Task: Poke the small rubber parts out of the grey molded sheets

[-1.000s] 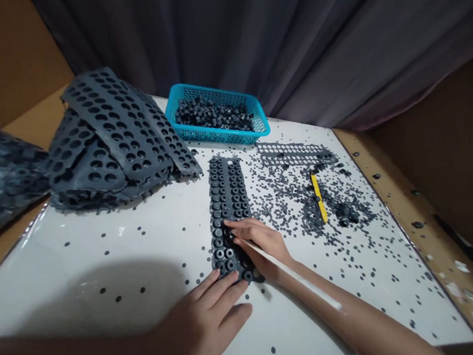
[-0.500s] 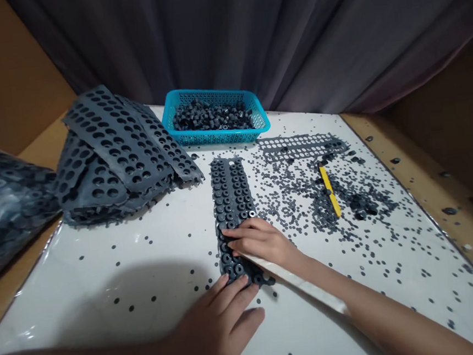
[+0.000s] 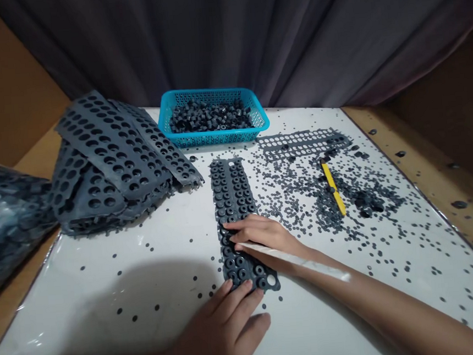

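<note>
The washer-filled strip (image 3: 234,211) now sticks out below the right hand (image 3: 262,233).

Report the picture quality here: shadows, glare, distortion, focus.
Head view: a broad soft shadow lies across the white board, faint glare marks the plastic bag, wide-angle bending curves the edges, and the strip looks sharp.

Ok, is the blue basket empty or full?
Partly full: dark rings cover the floor of the blue basket, heaped below its rim.
</note>
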The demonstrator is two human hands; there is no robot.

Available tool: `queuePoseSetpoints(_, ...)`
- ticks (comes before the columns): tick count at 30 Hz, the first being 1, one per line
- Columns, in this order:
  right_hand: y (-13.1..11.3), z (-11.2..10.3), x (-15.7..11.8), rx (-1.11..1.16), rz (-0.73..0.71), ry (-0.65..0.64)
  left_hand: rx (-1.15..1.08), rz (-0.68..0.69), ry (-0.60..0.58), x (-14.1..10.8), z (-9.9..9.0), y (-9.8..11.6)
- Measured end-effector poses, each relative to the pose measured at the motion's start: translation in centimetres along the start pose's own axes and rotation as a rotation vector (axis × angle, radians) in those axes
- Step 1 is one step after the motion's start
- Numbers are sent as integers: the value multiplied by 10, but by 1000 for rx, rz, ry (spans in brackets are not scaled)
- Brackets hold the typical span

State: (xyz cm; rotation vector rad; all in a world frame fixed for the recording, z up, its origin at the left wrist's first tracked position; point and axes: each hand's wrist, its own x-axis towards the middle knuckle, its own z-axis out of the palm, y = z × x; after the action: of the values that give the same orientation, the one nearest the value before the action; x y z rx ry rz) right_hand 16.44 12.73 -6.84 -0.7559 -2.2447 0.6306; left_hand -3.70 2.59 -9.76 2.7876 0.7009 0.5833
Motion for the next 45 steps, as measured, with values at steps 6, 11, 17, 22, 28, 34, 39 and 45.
queuePoseSetpoints(6, 3, 2, 1, -8, 1, 22, -3, -9, 20, 0, 0, 0)
queuePoseSetpoints(11, 7, -1, -1, -276, -75, -88, -7, -6, 57, 0, 3, -1)
queuePoseSetpoints(17, 8, 0, 4, -241, 109, 14, 11, -2, 74, 0, 6, 0)
queuePoseSetpoints(22, 4, -3, 11, -2, 119, 13, 3, -14, 94, -1, 7, 1)
queuePoseSetpoints(28, 7, -3, 12, -11, 88, -17, -3, -26, 153, 1, 9, 2)
queuePoseSetpoints(34, 15, 2, 9, -182, 44, -67, 22, -17, 144, -1, 13, 2)
queuePoseSetpoints(39, 17, 5, 10, -201, 150, 20, 52, 6, 128, -3, 16, 0)
queuePoseSetpoints(45, 13, 0, 20, 46, 190, 85, 37, -13, 241, 4, 12, 1)
